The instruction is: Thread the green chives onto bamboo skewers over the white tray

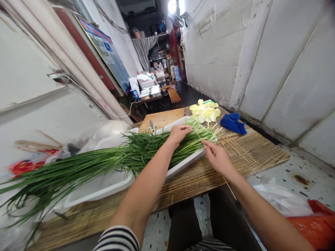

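Long garlic chives [146, 148] lie across white plastic trays, pale stem ends to the right and green leaves trailing off to the left. My left hand [180, 134] is over the chives with thumb and fingers pinched together at the pale stems. My right hand [218, 157] is closed around a thin bamboo skewer [229, 188]; its tip points at the stems near my left fingertips, while its tail sticks out below my wrist. More bamboo skewers [237, 148] are spread on the wooden table just right of my right hand.
The wooden table [193, 181] carries a white tray [104, 190], a cutting board [163, 116], scissors [152, 128], pale cabbage leaves [206, 112] and a blue cloth [233, 123]. Plastic bags [282, 195] are at the lower right. A person sits far back behind a cluttered table.
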`<state>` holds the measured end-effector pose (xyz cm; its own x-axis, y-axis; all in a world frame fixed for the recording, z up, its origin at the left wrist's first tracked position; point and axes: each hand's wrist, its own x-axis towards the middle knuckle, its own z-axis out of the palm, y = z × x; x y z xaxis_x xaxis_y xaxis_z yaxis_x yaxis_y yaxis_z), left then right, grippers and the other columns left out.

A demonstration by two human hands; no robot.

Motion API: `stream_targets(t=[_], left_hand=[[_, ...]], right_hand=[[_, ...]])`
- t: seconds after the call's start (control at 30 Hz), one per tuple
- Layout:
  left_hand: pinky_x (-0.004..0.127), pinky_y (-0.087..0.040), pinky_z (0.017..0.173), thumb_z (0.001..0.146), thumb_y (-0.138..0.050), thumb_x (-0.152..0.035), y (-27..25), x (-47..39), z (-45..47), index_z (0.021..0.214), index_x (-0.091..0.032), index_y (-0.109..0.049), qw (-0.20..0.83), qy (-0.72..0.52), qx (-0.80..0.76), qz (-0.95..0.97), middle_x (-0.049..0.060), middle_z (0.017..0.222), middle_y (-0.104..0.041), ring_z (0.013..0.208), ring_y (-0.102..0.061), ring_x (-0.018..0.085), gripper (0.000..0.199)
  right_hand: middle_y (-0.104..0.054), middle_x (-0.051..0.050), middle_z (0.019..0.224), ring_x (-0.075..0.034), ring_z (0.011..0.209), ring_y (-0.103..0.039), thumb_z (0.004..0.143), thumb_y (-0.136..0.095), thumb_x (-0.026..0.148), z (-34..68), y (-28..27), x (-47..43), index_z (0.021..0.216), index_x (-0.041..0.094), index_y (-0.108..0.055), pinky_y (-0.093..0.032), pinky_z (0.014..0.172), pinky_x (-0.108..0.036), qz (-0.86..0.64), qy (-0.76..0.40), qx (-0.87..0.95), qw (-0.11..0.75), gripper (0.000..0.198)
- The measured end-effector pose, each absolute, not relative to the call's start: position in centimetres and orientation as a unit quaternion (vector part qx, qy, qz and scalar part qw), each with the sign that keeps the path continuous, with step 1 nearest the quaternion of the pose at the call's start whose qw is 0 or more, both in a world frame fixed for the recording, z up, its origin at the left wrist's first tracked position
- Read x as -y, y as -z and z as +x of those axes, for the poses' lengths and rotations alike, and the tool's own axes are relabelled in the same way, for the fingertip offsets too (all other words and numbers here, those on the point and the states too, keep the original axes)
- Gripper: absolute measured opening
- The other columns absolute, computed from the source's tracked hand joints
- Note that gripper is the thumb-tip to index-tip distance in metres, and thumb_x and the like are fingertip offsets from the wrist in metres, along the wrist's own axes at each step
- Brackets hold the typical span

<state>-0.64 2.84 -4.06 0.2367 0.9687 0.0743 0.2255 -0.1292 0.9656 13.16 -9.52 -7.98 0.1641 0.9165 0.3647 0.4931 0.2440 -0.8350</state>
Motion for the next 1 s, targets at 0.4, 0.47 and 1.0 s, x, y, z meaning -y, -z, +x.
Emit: stream_targets(t=[0.4, 0.47, 1.0], left_hand=[[0.03, -0.044, 0.082, 0.06, -0.072, -0.021, 3.84, -2.76, -0.77, 0.076, -0.013, -0.073, 0.494, -0.408, -0.455, 0.618, 0.006, 0.079, -0.072, 0.073, -0.061, 0.015, 0.018], [0.03, -0.044, 0.082, 0.06, -0.072, -0.02, 3.81, -2.71, -0.76, 0.076, -0.013, -0.073, 0.492, -0.41, -0.457, 0.617, 0.006, 0.08, -0.072, 0.074, -0.061, 0.015, 0.019], [0.03, -0.045, 0.081, 0.061, -0.071, -0.025, 4.26, -2.98, -0.91, 0.083, -0.012, -0.074, 0.471, -0.411, -0.459, 0.632, 0.008, 0.084, -0.072, 0.078, -0.062, 0.017, 0.026]], right_hand=[[-0.072, -0.01, 0.086, -0.023, 0.081, -0.067, 0.085, -0.041, 0.026, 13.0, 7.21, 9.19, 0.111, 0.011, -0.066, -0.05, 0.071, -0.033, -0.601, -0.189, 0.626, 0.459, 0.039], [-0.072, -0.011, 0.091, -0.024, 0.083, -0.067, 0.085, -0.04, 0.025, 12.93, 7.1, 9.18, 0.111, 0.01, -0.066, -0.051, 0.074, -0.034, -0.608, -0.185, 0.625, 0.453, 0.04], [-0.072, -0.012, 0.096, -0.025, 0.083, -0.068, 0.085, -0.041, 0.025, 12.97, 7.59, 9.17, 0.112, 0.01, -0.066, -0.052, 0.073, -0.035, -0.605, -0.18, 0.626, 0.458, 0.04]])
